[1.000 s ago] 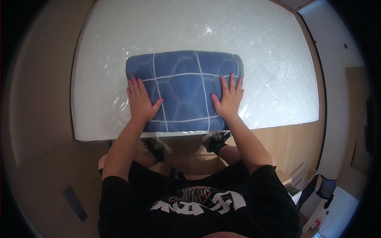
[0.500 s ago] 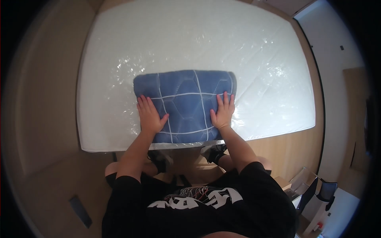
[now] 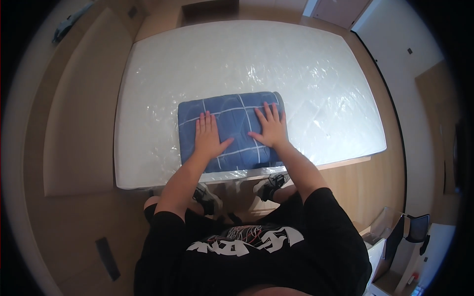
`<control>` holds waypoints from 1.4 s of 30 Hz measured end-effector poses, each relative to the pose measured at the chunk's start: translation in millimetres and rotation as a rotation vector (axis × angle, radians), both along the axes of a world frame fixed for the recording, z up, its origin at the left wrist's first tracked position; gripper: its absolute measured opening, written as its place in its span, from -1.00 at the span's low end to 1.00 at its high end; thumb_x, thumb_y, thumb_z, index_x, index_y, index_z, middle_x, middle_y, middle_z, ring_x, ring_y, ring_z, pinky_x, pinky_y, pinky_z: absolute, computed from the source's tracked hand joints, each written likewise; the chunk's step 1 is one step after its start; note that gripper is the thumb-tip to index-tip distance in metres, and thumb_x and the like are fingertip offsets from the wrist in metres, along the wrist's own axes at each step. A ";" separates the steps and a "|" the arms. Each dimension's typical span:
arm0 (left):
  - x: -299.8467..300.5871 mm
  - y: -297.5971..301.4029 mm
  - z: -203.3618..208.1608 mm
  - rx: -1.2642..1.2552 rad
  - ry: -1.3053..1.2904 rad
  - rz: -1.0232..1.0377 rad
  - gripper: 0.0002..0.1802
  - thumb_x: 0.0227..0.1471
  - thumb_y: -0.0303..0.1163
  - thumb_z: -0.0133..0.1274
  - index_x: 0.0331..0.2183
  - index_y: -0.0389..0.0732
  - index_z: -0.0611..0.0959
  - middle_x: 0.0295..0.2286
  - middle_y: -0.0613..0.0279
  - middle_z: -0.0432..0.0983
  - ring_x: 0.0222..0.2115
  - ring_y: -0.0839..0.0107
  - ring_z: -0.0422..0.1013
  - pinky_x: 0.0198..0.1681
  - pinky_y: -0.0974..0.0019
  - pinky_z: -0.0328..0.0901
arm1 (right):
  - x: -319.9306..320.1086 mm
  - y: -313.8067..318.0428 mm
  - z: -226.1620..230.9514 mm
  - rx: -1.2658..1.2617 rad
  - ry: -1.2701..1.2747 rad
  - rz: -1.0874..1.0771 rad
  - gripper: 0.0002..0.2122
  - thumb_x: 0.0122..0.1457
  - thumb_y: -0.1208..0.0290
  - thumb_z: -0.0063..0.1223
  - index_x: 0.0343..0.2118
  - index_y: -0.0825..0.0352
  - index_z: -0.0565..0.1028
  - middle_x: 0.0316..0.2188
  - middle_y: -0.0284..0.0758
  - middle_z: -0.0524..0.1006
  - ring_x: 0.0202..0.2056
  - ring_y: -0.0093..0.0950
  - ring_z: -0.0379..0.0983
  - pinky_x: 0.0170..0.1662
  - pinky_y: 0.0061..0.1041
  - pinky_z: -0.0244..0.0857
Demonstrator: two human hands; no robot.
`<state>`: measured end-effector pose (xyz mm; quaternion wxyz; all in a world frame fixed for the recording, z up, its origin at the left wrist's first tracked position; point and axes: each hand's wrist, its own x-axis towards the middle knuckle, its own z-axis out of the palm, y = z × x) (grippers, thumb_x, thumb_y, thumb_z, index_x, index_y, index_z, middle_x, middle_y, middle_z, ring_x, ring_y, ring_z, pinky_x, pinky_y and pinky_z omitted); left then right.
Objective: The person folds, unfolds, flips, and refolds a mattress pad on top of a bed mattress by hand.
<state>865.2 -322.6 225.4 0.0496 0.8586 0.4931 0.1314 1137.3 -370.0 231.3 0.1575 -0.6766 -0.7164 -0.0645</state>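
Note:
A folded blue quilted pad with white grid lines lies near the front edge of a white mattress wrapped in clear plastic. My left hand rests flat on the left part of the pad, its fingers pointing away from me and the thumb out to the right. My right hand lies on the pad's right part with its fingers spread. Both palms press on the top layer, and neither hand grips it. The fold layers beneath are mostly hidden.
A beige padded headboard stands along the mattress's left side. My shoes are at its front edge, on a wooden floor. A dark mesh-back chair and a desk are at the lower right.
My left hand has moved right and farther onto the pad; my right hand has shifted slightly left and up. The view has tilted, showing more of the headboard and far wall.

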 end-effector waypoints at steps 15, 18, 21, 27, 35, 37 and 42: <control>-123.1 17.8 -35.8 -0.177 -0.303 0.346 0.27 -0.25 0.17 0.33 0.26 -0.38 0.09 0.26 -0.27 -0.03 0.26 -0.16 0.01 0.29 -0.11 -0.06 | 43.6 -27.7 -31.3 -0.151 0.252 -0.357 0.01 -0.07 -0.31 0.16 0.35 0.21 0.02 0.35 -0.05 0.01 0.33 -0.04 -0.05 0.29 0.11 -0.13; -149.1 12.2 -62.2 -1.082 -0.966 0.563 0.08 -0.14 0.09 0.30 0.21 -0.39 0.22 0.17 -0.19 0.22 0.13 -0.06 0.26 0.22 0.00 0.13 | 65.7 -44.6 -74.0 -0.299 1.042 -0.516 0.09 -0.10 -0.25 0.25 0.32 0.43 -0.04 0.30 0.04 0.08 0.26 -0.01 0.10 0.21 0.02 0.08; -146.0 7.0 -80.5 -1.412 -1.288 0.473 -0.14 -0.03 0.02 0.23 0.15 -0.30 0.35 0.01 0.02 0.46 -0.01 0.08 0.43 0.14 0.07 0.27 | 69.8 -60.8 -95.3 -0.583 1.647 -0.629 -0.01 0.03 -0.15 0.24 0.27 0.54 0.02 0.21 -0.04 0.22 0.02 -0.06 0.41 0.04 -0.21 0.35; -130.9 13.6 -87.3 -1.467 -1.507 0.676 -0.33 0.02 0.01 0.18 0.03 -0.27 0.52 -0.09 0.03 0.55 -0.09 0.09 0.49 0.05 0.04 0.36 | 51.4 -79.5 -71.8 -0.950 1.680 -0.659 -0.09 -0.05 -0.36 0.12 0.28 0.14 0.17 0.21 -0.17 0.27 0.23 -0.10 0.12 0.10 0.27 0.01; -101.9 -56.4 -90.8 -1.541 -1.596 0.583 -0.34 0.04 0.00 0.16 0.03 -0.27 0.50 -0.11 0.10 0.53 -0.11 0.19 0.47 0.01 0.14 0.36 | 112.0 -25.1 -59.3 -0.719 1.569 -0.551 -0.22 0.04 -0.17 0.20 -0.07 0.65 0.40 -0.20 -0.02 0.54 -0.31 -0.20 0.58 -0.31 -0.19 0.53; -67.7 -102.5 -95.2 -1.570 -1.683 0.643 -0.30 0.01 -0.02 0.19 0.06 -0.28 0.46 -0.07 0.08 0.50 -0.06 0.19 0.43 0.05 0.12 0.33 | 132.1 0.7 -47.0 -0.399 1.000 -0.585 -0.16 -0.02 -0.22 0.22 -0.03 0.62 0.38 -0.25 -0.02 0.54 -0.29 -0.24 0.59 -0.36 -0.25 0.52; -10.1 -160.2 -100.9 -1.313 -1.979 0.645 -0.26 -0.03 -0.15 0.24 0.11 -0.28 0.39 -0.03 0.04 0.46 -0.01 0.13 0.41 0.10 0.04 0.28 | 91.0 4.7 -29.0 0.000 -0.147 -0.312 -0.50 0.22 0.13 -0.04 0.18 0.27 0.33 0.14 0.02 0.33 0.16 0.00 0.24 0.12 -0.01 0.18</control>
